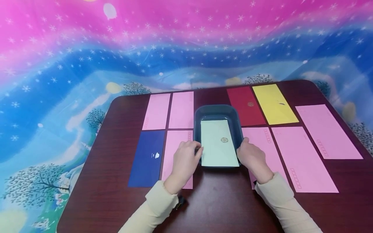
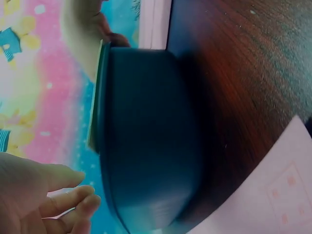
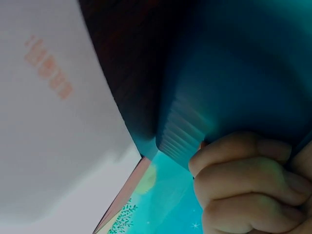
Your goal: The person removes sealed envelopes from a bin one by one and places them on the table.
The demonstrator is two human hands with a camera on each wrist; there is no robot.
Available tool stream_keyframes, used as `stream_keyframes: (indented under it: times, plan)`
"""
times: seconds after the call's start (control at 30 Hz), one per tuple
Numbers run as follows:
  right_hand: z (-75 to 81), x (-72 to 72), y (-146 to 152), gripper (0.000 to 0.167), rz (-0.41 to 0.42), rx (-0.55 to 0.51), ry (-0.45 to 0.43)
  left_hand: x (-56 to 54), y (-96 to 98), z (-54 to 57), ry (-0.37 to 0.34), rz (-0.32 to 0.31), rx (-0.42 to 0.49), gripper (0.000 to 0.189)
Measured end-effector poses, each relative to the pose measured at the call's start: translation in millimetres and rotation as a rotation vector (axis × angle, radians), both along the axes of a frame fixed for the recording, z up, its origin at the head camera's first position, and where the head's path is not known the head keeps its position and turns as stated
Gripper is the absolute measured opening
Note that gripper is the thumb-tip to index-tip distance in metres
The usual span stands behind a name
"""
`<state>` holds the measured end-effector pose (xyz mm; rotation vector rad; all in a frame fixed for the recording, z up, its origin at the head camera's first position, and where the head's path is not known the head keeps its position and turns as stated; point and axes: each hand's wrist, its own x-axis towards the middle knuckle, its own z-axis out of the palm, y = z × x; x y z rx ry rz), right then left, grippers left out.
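Note:
A dark teal plastic box stands mid-table, with a pale green envelope bearing a round gold emblem lying over its opening. My right hand grips the box's right rim; in the right wrist view its curled fingers lie against the box wall. On the opposite side, my left hand is close to the left rim and the envelope's edge. Seen from the left wrist, that hand has loosely bent fingers and stands apart from the box, holding nothing.
Pink envelopes lie on both sides of the box. A blue envelope is at the left, a red envelope and a yellow envelope at the back right. A patterned cloth hangs behind the dark wooden table.

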<state>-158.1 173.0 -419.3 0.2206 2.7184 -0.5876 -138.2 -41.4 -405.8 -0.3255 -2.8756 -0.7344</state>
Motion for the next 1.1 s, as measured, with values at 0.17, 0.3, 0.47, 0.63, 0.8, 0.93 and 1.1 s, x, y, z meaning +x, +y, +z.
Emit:
stream_keyframes:
  times: [0.17, 0.3, 0.47, 0.63, 0.8, 0.93, 1.1]
  plan:
    - [0.3, 0.5, -1, 0.054, 0.002, -0.002, 0.004, -2.4, 8.4, -7.2, 0.115, -0.053, -0.152, 0.022]
    - [1.3, 1.4, -1, 0.054, 0.004, -0.003, 0.007, -2.4, 9.8, -11.7, 0.271, -0.083, -0.302, 0.028]
    - [2.2, 1.2, -1, 0.052, 0.005, -0.007, 0.006, -2.5, 10.5, -14.0, 0.286, -0.107, -0.380, 0.037]
    - [1.0, 0.2, -1, 0.052, 0.006, -0.004, 0.004, -3.7, 10.2, -18.1, 0.275, -0.125, -0.392, 0.039]
    - [0.3, 0.1, -1, 0.049, 0.002, -0.014, 0.010, -5.0, 10.6, -19.4, 0.282, -0.150, -0.366, 0.038]
    - [0.5, -0.3, 0, 0.051, 0.000, -0.025, 0.010, -6.3, 11.6, -19.0, 0.264, -0.158, -0.354, 0.034]
    - [1.0, -0.2, 0, 0.054, 0.008, -0.021, 0.004, -6.2, 12.9, -17.3, 0.137, -0.121, -0.252, 0.031]
